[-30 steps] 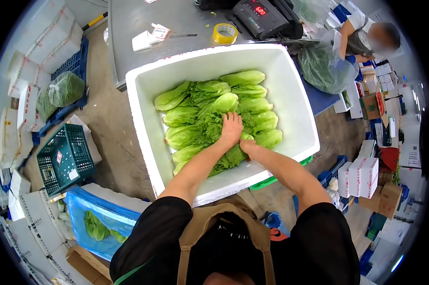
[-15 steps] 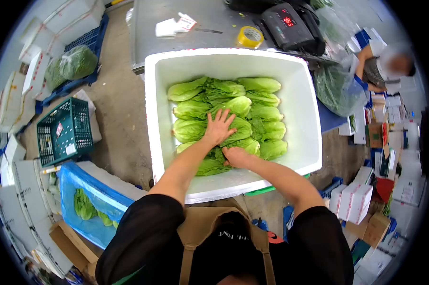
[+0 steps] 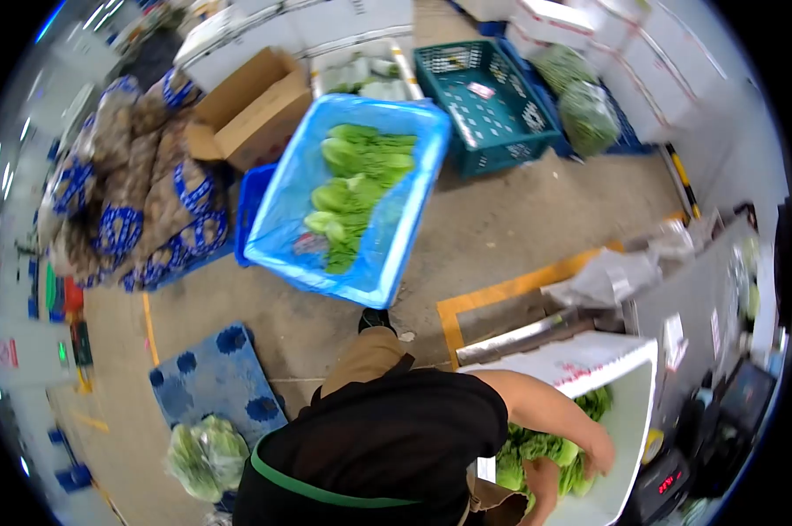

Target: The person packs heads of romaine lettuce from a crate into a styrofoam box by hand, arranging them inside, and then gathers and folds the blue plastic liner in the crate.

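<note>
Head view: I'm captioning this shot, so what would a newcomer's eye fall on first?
Probably the bright blue plastic liner, upper middle, with green lettuces lying in it. Next, the left hand and right hand at lower right, both inside a white box with more lettuces. A green crate sits right of the liner.

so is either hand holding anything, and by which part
Can't tell: left hand and right hand are at the romaine lettuce in the foam box, but any grip is unclear.

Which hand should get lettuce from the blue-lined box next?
Probably the left hand; its shoulder is nearer the blue-lined box. The right hand's arm is farther away. Both hands are in the white box.
</note>
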The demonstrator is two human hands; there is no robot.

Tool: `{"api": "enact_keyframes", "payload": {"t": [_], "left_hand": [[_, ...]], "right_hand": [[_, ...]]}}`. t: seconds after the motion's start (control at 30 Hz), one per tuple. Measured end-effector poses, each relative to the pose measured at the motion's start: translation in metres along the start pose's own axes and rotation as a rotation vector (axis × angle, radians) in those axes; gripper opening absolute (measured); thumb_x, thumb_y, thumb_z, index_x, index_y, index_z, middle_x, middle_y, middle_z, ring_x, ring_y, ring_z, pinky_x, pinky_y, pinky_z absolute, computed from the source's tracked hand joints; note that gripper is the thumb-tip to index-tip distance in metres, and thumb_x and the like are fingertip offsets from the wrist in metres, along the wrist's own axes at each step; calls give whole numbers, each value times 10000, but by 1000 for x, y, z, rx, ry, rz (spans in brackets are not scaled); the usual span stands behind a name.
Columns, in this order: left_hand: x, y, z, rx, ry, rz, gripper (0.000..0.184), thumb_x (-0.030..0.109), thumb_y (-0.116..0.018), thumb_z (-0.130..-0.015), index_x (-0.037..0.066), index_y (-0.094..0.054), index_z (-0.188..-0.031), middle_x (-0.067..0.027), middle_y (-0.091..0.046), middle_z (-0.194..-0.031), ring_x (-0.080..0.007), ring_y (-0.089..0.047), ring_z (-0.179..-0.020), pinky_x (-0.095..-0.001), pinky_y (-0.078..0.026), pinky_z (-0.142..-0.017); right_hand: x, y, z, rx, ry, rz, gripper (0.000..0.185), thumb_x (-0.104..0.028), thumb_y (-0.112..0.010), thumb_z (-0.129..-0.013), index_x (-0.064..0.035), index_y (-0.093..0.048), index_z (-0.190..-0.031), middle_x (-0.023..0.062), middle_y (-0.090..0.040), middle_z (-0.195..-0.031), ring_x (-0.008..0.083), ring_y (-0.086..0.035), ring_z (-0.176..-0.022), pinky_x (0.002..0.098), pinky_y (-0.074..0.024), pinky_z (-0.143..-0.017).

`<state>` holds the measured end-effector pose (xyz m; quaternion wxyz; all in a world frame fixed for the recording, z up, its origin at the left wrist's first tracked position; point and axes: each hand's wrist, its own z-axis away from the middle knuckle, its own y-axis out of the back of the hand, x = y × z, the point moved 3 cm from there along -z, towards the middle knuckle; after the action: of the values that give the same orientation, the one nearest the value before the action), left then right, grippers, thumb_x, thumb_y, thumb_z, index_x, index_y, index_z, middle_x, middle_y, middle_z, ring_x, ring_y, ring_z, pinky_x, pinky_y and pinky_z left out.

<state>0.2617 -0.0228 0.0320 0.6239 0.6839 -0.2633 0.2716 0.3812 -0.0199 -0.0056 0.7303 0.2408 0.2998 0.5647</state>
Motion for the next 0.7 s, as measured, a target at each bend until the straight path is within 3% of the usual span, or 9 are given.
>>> {"api": "enact_keyframes", "payload": {"t": [0.1,0.17,0.23,0.3,0.33,0.37,0.4,0.6,0.7], "left_hand": [[16,114,125,624,-181,312,360,324,-617,-787,103,-663,-1068,-166,-657,-1007,-326,-623,-912,-422,-485,-798],[-2,157,244,921,-86,553,308,262,-616,-799,80,-647,-1045,-165,-660,-963,-294,-636,-873,-394,-489,-759],[-54,160,355,1256,89,484,232,110,-612,-818,45,-636,-1040,-151,-659,-915,-235,-637,-796,-340,-498,-706],[-129,121,463,1645,435,672,222,145,-614,-849,15,-646,-1026,-103,-666,-895,-197,-628,-816,-331,-506,-744],[-163,97,525,1810,671,444,232,150,-602,-868,10,-639,-1048,-99,-668,-923,-198,-627,-821,-320,-511,-755],[-194,63,586,1848,964,268,247,152,-579,-892,4,-622,-1086,-108,-663,-950,-180,-629,-825,-309,-513,-750],[-247,12,644,2091,929,701,236,173,-630,-839,-1,-661,-996,-144,-667,-967,-219,-647,-830,-330,-506,-751],[-269,-64,867,2230,1492,938,514,290,-688,-848,-35,-553,-1222,-157,-627,-1124,-258,-603,-1015,-359,-481,-863],[-306,-77,924,2176,1462,1088,717,313,-708,-839,-17,-378,-1382,-185,-461,-1351,-306,-469,-1224,-403,-418,-992]], "right_hand": [[-47,82,24,107,-20,-350,149,-52,-616,-820,90,-586,-851,143,-615,-658,205,-615,-553,335,-505,-571],[-118,129,41,185,239,-48,275,-200,-574,-924,38,-620,-1055,188,-670,-924,288,-636,-794,371,-505,-715],[-205,155,34,231,313,-58,290,-197,-573,-921,15,-608,-1116,206,-669,-991,300,-647,-842,370,-501,-744],[-288,160,3,261,433,-87,326,-199,-616,-893,-20,-609,-1165,210,-672,-990,329,-650,-850,393,-499,-772],[-326,148,-25,322,590,-245,171,-24,-631,-808,77,-593,-940,143,-643,-781,194,-641,-698,311,-508,-674],[-363,144,-49,218,637,-189,241,-11,-649,-787,54,-592,-1012,133,-651,-870,196,-642,-808,294,-497,-754],[-409,134,-70,182,715,-181,241,-8,-658,-775,40,-577,-998,172,-619,-896,304,-618,-798,349,-485,-752],[-655,45,-259,113,1206,-44,560,-122,-740,-759,22,-493,-1241,220,-527,-1239,381,-503,-1167,403,-409,-976],[-776,-10,-342,57,1341,23,650,-151,-735,-755,29,-433,-1303,282,-441,-1325,443,-421,-1230,453,-374,-1018]]}}
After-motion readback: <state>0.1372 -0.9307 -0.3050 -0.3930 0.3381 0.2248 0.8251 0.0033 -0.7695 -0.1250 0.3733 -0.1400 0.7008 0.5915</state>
